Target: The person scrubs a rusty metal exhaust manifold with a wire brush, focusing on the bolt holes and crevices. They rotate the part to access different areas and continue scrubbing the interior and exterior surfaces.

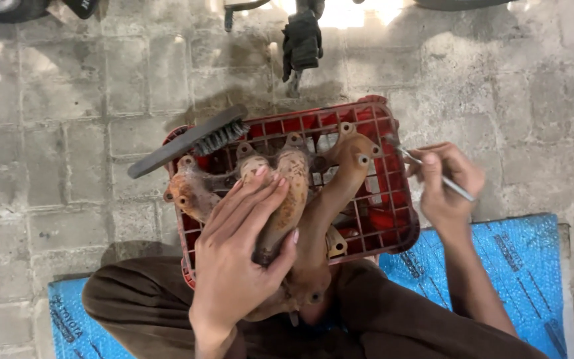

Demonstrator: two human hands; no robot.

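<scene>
Under left hand (237, 249), rusty manifold (293, 199), right hand (443, 183) beside

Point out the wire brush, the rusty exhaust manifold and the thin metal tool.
wire brush (219, 138): head view, on its grey bristles.
rusty exhaust manifold (350, 174): head view, on its rightmost branch pipe.
thin metal tool (458, 191): head view, on the shaft below the right hand.

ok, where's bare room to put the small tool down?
Free: paved floor left of the red crate, and the blue sheet under the right hand. Crowded: crate top, taken by rusty manifold, wire brush, left hand.
</scene>
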